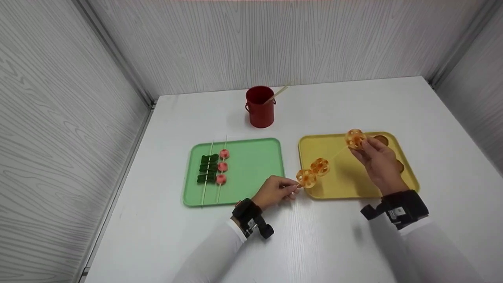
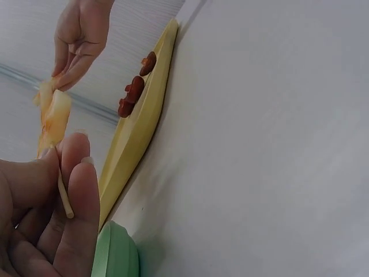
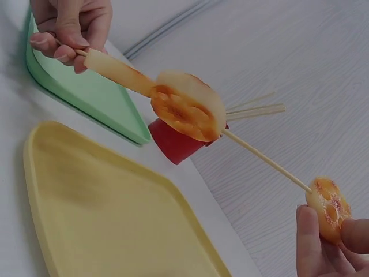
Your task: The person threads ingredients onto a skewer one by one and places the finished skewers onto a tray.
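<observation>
My left hand [image 1: 277, 192] pinches the blunt end of a bamboo skewer [image 3: 265, 158] between thumb and fingers. Two orange-edged lotus root slices [image 1: 306, 179] are threaded on it near that hand, just above the near left corner of the yellow tray [image 1: 334, 190]. In my right hand [image 1: 379, 163], a third lotus root slice [image 1: 355, 138] is held by thumb and fingers over the tray's far right part. The skewer's far tip meets this slice's face in the right wrist view. Bare stick spans the stretch between the second and third slices.
Brown mushroom pieces [image 2: 135, 89] lie on the yellow tray's right side. To the left, a green tray [image 1: 255, 165] carries a skewer of folded green leaves [image 1: 208, 168] and one of pink balls [image 1: 222, 167]. Behind stands a red bucket [image 1: 261, 114] with bare sticks [image 1: 278, 94].
</observation>
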A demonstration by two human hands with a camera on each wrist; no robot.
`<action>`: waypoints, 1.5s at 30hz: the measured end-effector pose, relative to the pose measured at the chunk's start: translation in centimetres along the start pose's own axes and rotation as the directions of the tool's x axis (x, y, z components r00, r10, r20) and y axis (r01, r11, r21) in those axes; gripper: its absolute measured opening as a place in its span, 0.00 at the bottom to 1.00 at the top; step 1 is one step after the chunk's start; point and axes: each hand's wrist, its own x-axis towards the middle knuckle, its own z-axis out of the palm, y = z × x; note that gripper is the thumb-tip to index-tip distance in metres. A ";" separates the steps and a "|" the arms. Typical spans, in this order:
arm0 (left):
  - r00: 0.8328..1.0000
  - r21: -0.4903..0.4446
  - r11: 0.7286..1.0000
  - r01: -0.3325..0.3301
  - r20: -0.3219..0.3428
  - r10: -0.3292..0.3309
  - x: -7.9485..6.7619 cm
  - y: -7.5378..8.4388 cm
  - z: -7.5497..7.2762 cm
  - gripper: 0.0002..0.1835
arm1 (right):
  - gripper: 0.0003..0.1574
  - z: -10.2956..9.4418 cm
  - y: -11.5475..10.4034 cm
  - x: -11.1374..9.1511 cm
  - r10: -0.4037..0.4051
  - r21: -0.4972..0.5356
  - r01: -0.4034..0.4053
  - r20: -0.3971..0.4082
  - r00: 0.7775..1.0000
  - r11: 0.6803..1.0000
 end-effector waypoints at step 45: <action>1.000 0.057 0.998 -0.006 -0.030 0.007 -0.2 0.4 0.2 0.11 | 0.07 0.9 4.6 -1.5 0.105 -0.206 -0.116 -0.066 0.992 0.972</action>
